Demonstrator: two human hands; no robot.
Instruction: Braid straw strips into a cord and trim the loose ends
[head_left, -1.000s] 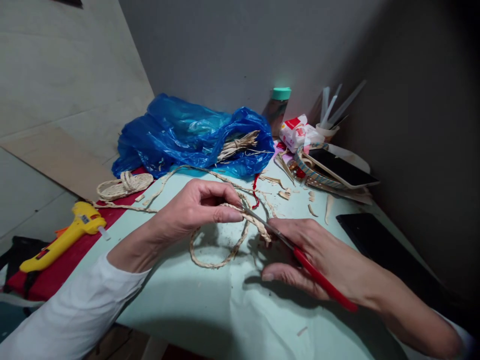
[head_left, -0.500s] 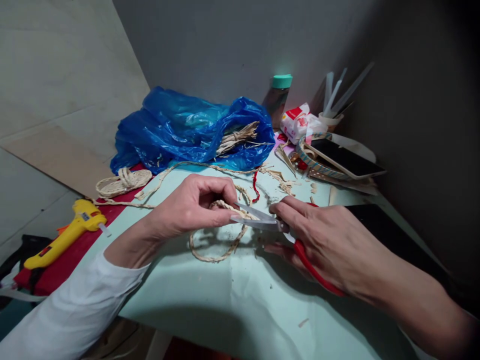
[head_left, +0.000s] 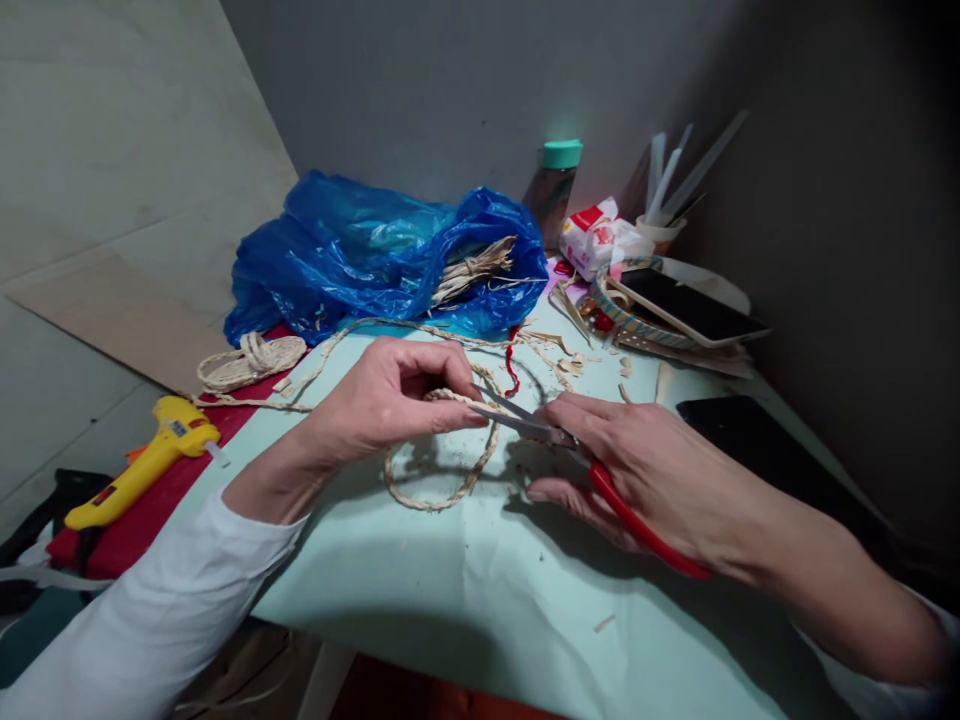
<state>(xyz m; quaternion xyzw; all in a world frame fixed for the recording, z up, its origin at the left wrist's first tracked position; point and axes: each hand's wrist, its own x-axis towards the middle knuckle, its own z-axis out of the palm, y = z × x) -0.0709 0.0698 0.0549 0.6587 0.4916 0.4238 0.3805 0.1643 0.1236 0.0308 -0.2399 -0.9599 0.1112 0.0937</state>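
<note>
Between thumb and fingers, my left hand (head_left: pixel 397 395) pinches a braided straw cord (head_left: pixel 427 505), which hangs in a loop below it over the pale green tabletop. My right hand (head_left: pixel 637 460) is wrapped round the red handles of the scissors (head_left: pixel 532 428). Their blades point left, slightly parted, and reach the cord beside my left fingertips. More cord runs behind my left hand to the left, near a coiled braid (head_left: pixel 255 362).
A blue plastic bag (head_left: pixel 337 260) holding straw lies at the back. Yellow glue gun (head_left: pixel 142 465) at left. Right: a phone (head_left: pixel 694 305) on a patterned ring, a black flat object (head_left: pixel 750 440), a green-capped bottle (head_left: pixel 559 190) and a cup of glue sticks (head_left: pixel 660 232). Straw scraps (head_left: pixel 574 362) are scattered.
The scissor blades have come closer together at the cord. The view has shifted slightly, and both hands stay in nearly the same place.
</note>
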